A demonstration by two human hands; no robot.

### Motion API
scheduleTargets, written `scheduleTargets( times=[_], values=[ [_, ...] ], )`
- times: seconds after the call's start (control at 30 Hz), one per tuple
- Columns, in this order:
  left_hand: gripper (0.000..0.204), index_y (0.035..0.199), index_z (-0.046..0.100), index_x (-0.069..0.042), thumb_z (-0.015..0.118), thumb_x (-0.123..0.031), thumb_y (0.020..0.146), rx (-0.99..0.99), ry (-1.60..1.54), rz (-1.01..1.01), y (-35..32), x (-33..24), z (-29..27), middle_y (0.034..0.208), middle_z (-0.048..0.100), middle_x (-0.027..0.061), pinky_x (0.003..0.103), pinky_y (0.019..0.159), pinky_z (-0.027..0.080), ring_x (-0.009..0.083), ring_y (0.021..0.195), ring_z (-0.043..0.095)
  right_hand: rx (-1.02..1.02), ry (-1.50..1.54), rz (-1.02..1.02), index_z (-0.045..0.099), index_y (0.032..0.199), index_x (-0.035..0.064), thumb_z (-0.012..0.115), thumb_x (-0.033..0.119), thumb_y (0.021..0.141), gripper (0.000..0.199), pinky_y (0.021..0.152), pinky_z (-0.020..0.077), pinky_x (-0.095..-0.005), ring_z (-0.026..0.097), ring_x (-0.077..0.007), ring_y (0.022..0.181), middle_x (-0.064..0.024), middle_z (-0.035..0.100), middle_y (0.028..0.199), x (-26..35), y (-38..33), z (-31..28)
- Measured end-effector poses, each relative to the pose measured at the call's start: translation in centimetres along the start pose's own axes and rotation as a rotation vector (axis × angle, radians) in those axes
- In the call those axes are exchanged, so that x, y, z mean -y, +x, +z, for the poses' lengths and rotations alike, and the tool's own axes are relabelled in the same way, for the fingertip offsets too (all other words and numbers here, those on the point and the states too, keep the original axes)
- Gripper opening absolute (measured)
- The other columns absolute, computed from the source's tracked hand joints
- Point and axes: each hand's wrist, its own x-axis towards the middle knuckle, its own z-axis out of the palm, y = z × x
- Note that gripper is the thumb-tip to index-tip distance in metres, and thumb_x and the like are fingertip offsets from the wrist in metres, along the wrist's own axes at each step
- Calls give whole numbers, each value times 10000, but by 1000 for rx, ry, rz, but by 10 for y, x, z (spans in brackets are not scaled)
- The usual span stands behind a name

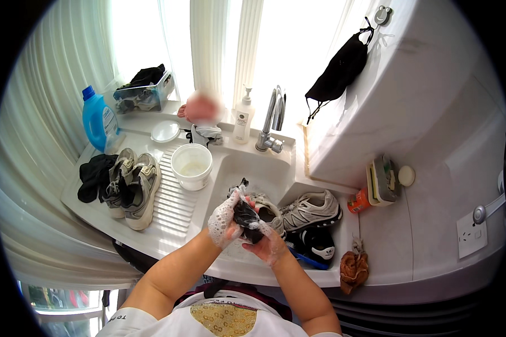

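Note:
Over the white sink I hold a wet, bunched-up black sock between both hands. My left hand is thick with foam and closed around its left side. My right hand, with some suds on it, grips the lower right side. Just beyond my hands a pale sneaker stands in the basin, partly hidden by my fingers. To its right are a grey-white sneaker and a black shoe with a blue sole.
Left, on the ribbed drainboard, are a white tub, grey sneakers and black cloth. Behind stand a blue detergent bottle, a pump bottle and the faucet. A brown cloth hangs at the right edge.

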Motion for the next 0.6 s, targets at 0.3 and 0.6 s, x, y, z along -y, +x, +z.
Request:
scheduleTargets(
  times=[0.3, 0.6],
  values=[
    [523, 1173, 496, -40, 392, -487, 923, 345, -332, -425, 17, 14, -55, 957, 575, 148, 378, 791, 488, 278, 870, 580, -69, -1247, -1186, 627, 884, 33, 676, 90, 652, 244, 830, 440, -354, 539, -328, 884, -145, 548, 916, -29, 2, 42],
    [167, 955, 572, -94, 529, -242, 889, 376, 26, -195, 24, 42, -92, 904, 609, 36, 297, 740, 511, 176, 837, 599, -262, -1291, -1231, 564, 669, 6, 671, 102, 735, 158, 637, 446, -411, 541, -363, 669, -165, 564, 697, -36, 28, 24]
  ],
)
